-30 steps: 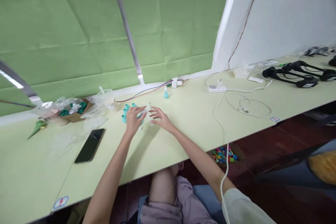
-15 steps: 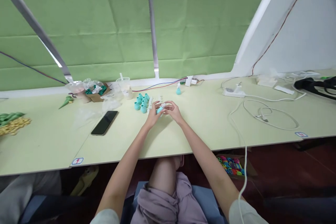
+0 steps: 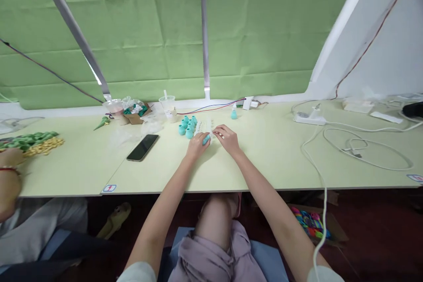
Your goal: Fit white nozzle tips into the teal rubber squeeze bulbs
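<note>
My left hand [image 3: 197, 145] is closed around a small teal bulb [image 3: 206, 140] on the pale green table [image 3: 264, 158]. My right hand [image 3: 227, 138] sits right beside it, fingertips pinching a small white part at the bulb's end. Just behind the hands stands a cluster of several teal bulbs [image 3: 187, 126] and a row of small white parts [image 3: 204, 125]. One teal dropper bottle [image 3: 233, 114] stands alone further back.
A black phone [image 3: 142, 147] lies left of my hands. A clear cup [image 3: 168, 104], a cardboard box [image 3: 136, 115] and plastic bags sit at the back left. White cables [image 3: 357, 141] and a power strip [image 3: 306, 117] lie right. Another person's hand [image 3: 9, 161] rests at far left.
The view has swung left and the hands have come together. My left hand has picked up a teal bulb and my right hand has closed in on its tip.
</note>
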Action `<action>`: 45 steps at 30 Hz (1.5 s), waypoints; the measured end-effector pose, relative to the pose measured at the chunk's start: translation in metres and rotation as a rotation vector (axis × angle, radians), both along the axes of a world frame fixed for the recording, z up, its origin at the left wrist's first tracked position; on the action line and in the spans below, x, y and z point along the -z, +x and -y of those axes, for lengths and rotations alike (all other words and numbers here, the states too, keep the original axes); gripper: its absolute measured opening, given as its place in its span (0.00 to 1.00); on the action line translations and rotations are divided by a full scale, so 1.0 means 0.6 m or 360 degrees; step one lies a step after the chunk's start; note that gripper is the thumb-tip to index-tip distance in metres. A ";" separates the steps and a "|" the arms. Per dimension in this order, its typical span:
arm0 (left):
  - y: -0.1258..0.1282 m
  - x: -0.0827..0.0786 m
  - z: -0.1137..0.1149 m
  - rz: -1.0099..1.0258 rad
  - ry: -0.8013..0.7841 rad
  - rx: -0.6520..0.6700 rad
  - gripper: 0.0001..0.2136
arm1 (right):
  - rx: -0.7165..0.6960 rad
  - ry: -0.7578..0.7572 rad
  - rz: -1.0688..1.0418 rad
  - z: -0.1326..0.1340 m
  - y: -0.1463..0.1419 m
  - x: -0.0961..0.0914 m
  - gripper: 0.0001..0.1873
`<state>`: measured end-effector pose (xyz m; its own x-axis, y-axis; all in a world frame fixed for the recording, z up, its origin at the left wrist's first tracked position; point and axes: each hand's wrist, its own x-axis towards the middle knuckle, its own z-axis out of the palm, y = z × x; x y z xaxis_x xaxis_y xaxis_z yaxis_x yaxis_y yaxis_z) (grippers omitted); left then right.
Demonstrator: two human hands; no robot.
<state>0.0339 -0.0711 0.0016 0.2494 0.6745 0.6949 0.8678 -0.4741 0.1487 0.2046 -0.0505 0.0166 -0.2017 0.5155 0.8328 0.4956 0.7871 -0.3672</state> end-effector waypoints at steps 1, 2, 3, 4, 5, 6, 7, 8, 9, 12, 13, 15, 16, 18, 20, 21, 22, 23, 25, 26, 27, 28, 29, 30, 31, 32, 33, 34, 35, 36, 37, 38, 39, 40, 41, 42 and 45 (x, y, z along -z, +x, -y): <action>0.001 0.000 -0.001 -0.0040 0.0018 0.0003 0.12 | 0.0060 0.0048 0.0082 -0.001 -0.001 0.004 0.12; 0.002 0.000 -0.002 -0.0062 0.0041 0.0008 0.12 | 0.0111 0.0091 0.0162 -0.003 -0.003 0.008 0.12; 0.002 0.000 -0.003 -0.0067 0.0066 0.0012 0.13 | 0.0148 0.0126 0.0234 -0.004 -0.003 0.011 0.12; 0.002 0.001 -0.005 -0.0062 0.0089 0.0015 0.13 | 0.0171 0.0156 0.0296 -0.005 -0.004 0.014 0.12; 0.002 0.001 -0.006 -0.0053 0.0106 0.0016 0.13 | 0.0185 0.0177 0.0344 -0.006 -0.004 0.015 0.12; 0.002 0.002 -0.006 -0.0047 0.0112 0.0015 0.13 | 0.0195 0.0190 0.0377 -0.007 -0.003 0.017 0.13; 0.001 0.002 -0.006 -0.0046 0.0108 0.0010 0.13 | 0.0208 0.0196 0.0395 -0.007 -0.003 0.017 0.13; 0.001 0.003 -0.006 -0.0054 0.0091 0.0007 0.13 | 0.0224 0.0198 0.0408 -0.007 -0.002 0.018 0.14; 0.002 0.003 -0.006 -0.0068 0.0068 0.0006 0.13 | 0.0241 0.0195 0.0424 -0.006 -0.001 0.018 0.14; 0.003 0.002 -0.003 -0.0093 0.0011 0.0011 0.12 | 0.0302 0.0177 0.0486 -0.005 0.000 0.019 0.14; 0.003 0.001 -0.003 -0.0089 0.0008 0.0013 0.12 | 0.0338 0.0173 0.0498 -0.004 0.000 0.019 0.15; 0.004 0.000 -0.001 -0.0078 0.0022 0.0008 0.13 | 0.0410 0.0183 0.0513 -0.003 -0.001 0.018 0.15; 0.004 -0.001 -0.001 -0.0080 0.0035 0.0003 0.13 | 0.0434 0.0196 0.0527 -0.003 -0.001 0.018 0.15; 0.004 -0.001 -0.001 -0.0104 0.0057 -0.0002 0.13 | 0.0446 0.0224 0.0576 -0.003 -0.002 0.017 0.16; 0.003 0.001 -0.001 -0.0141 0.0051 -0.0006 0.13 | 0.0441 0.0220 0.0615 -0.003 -0.004 0.017 0.16; 0.002 0.001 -0.001 -0.0161 0.0041 -0.0010 0.13 | 0.0430 0.0199 0.0628 -0.004 -0.006 0.016 0.16; 0.001 0.002 -0.002 -0.0188 0.0029 -0.0013 0.13 | 0.0415 0.0166 0.0635 -0.004 -0.007 0.016 0.15; 0.000 0.002 -0.002 -0.0219 0.0019 -0.0018 0.13 | 0.0395 0.0122 0.0637 -0.005 -0.009 0.015 0.14; -0.002 0.002 -0.002 -0.0280 0.0011 -0.0026 0.12 | 0.0342 0.0018 0.0634 -0.007 -0.011 0.013 0.13; -0.003 0.002 -0.002 -0.0302 0.0009 -0.0029 0.12 | 0.0315 -0.0032 0.0627 -0.008 -0.012 0.012 0.11; -0.003 0.001 -0.002 -0.0316 0.0010 -0.0032 0.12 | 0.0292 -0.0076 0.0614 -0.008 -0.013 0.011 0.11; -0.003 0.001 -0.001 -0.0325 0.0011 -0.0037 0.12 | 0.0269 -0.0114 0.0599 -0.009 -0.013 0.010 0.10; -0.003 0.000 -0.001 -0.0334 0.0014 -0.0041 0.12 | 0.0247 -0.0145 0.0583 -0.009 -0.013 0.009 0.09; -0.003 -0.001 -0.001 -0.0347 0.0015 -0.0041 0.12 | 0.0228 -0.0170 0.0568 -0.009 -0.013 0.008 0.09; -0.003 -0.002 -0.001 -0.0362 0.0013 -0.0041 0.12 | 0.0211 -0.0194 0.0555 -0.009 -0.013 0.007 0.08; -0.003 -0.003 -0.002 -0.0376 0.0007 -0.0042 0.12 | 0.0198 -0.0216 0.0548 -0.008 -0.013 0.006 0.08; -0.004 -0.004 -0.002 -0.0387 -0.0003 -0.0045 0.12 | 0.0187 -0.0237 0.0546 -0.008 -0.013 0.006 0.08; -0.004 -0.004 -0.002 -0.0393 -0.0014 -0.0049 0.12 | 0.0183 -0.0255 0.0545 -0.007 -0.014 0.005 0.08; -0.004 -0.005 -0.002 -0.0393 -0.0023 -0.0054 0.12 | 0.0185 -0.0268 0.0542 -0.006 -0.015 0.004 0.08; -0.005 -0.005 -0.002 -0.0389 -0.0028 -0.0060 0.12 | 0.0189 -0.0272 0.0538 -0.005 -0.015 0.004 0.09; -0.005 -0.005 -0.002 -0.0381 -0.0031 -0.0065 0.12 | 0.0194 -0.0265 0.0531 -0.004 -0.015 0.004 0.09; -0.005 -0.004 -0.002 -0.0371 -0.0032 -0.0067 0.12 | 0.0202 -0.0245 0.0526 -0.003 -0.014 0.004 0.10; -0.005 -0.004 -0.001 -0.0360 -0.0034 -0.0066 0.12 | 0.0207 -0.0214 0.0526 -0.002 -0.012 0.005 0.11; -0.005 -0.003 -0.001 -0.0346 -0.0038 -0.0061 0.12 | 0.0210 -0.0174 0.0532 -0.001 -0.010 0.005 0.11; -0.005 -0.003 -0.001 -0.0326 -0.0047 -0.0054 0.12 | 0.0206 -0.0132 0.0546 -0.001 -0.007 0.006 0.12; -0.004 -0.002 0.000 -0.0295 -0.0058 -0.0045 0.12 | 0.0200 -0.0094 0.0563 -0.002 -0.004 0.007 0.13; -0.003 -0.001 0.000 -0.0136 -0.0099 0.0002 0.12 | 0.0195 -0.0034 0.0579 -0.004 0.004 0.009 0.14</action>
<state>0.0323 -0.0713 0.0021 0.3068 0.7155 0.6276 0.8781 -0.4672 0.1034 0.2072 -0.0478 0.0110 -0.4180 0.5707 0.7068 0.6866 0.7079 -0.1655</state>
